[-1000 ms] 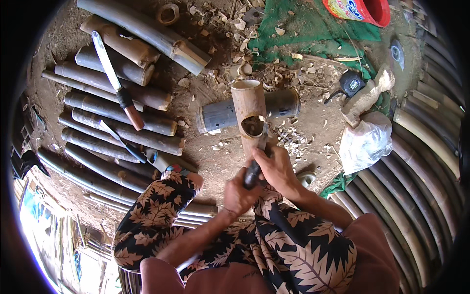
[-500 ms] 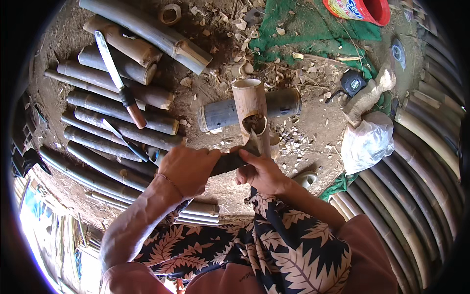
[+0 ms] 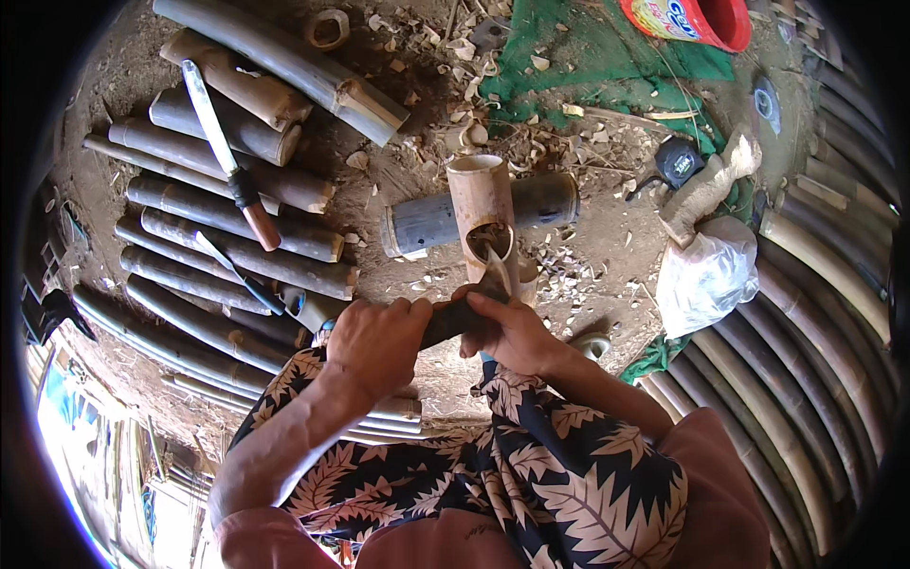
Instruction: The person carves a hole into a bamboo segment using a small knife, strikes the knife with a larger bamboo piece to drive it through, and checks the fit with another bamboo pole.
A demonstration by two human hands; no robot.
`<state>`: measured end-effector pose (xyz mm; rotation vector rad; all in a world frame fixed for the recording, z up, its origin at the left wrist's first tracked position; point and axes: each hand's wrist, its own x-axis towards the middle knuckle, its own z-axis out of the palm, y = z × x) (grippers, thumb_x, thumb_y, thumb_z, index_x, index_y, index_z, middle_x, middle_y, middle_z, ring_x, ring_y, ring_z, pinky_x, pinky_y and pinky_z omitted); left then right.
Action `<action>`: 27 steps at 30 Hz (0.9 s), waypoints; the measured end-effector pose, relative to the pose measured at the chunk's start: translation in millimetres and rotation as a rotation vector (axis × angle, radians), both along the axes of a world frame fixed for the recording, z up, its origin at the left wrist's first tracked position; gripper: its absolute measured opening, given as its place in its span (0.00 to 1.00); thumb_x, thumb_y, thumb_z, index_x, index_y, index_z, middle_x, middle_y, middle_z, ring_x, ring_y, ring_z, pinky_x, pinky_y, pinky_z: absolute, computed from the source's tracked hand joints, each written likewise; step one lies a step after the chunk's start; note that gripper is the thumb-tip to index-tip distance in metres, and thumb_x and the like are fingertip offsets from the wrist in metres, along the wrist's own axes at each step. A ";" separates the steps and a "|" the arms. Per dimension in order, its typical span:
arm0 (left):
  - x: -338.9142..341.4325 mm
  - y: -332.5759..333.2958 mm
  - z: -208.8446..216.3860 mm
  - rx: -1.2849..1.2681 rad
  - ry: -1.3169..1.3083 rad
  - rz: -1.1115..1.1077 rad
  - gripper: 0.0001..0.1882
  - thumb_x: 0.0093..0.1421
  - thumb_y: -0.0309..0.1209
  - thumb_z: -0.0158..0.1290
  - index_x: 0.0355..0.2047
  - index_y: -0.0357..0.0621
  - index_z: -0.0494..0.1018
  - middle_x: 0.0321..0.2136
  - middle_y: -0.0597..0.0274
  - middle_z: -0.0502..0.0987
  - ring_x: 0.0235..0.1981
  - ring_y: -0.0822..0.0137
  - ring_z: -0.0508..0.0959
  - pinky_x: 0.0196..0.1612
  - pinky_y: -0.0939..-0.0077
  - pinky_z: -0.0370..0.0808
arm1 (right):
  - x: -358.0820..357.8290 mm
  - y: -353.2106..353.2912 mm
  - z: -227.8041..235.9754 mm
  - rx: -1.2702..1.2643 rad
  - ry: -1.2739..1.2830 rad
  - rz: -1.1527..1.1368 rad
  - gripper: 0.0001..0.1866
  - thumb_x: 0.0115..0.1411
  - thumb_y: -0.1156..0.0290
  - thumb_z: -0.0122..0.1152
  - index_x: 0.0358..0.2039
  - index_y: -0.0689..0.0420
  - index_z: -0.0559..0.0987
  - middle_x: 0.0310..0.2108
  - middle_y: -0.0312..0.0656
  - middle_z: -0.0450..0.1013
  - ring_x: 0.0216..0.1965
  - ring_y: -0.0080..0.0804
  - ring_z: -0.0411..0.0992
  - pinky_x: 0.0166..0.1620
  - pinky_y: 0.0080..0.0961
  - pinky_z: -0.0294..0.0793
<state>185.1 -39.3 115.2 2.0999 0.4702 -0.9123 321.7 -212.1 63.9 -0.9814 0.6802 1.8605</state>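
The left hand (image 3: 377, 346) is wrapped tightly around the dark handle of a short knife (image 3: 449, 322); the right hand (image 3: 517, 337) is also closed on it, further forward, thumb pressed on top near the blade; whether its fingers also bear on the bamboo is hidden. The knife's tip lies at the oval opening (image 3: 490, 239) of a pale bamboo tube (image 3: 481, 194), which rests crosswise over a dark bamboo section (image 3: 422, 226) on the ground (image 3: 626, 284), near the middle of that section.

The tube looks stiff, light and hollow, probably smooth enough to roll or slip, its wall likeliest to split beside the opening; the solid wall below the opening seems the safest hold, clear of the edge.

Against the frame a second ago, the handle is swung out to the left instead of pointing back toward the body, and the left wrist is higher; the tube keeps nearly the same place; wood chips (image 3: 569, 261) lie to its right, cut bamboo lengths (image 3: 248, 248) to its left.
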 end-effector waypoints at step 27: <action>104.9 -137.3 -34.7 -1.794 -0.053 1.892 0.23 0.63 0.50 0.49 0.49 0.45 0.66 0.36 0.63 0.70 0.39 0.68 0.71 0.50 0.67 0.67 | 144.5 43.0 64.8 0.840 -1.302 1.916 0.28 0.50 0.66 0.64 0.54 0.55 0.71 0.38 0.46 0.75 0.32 0.46 0.77 0.38 0.40 0.76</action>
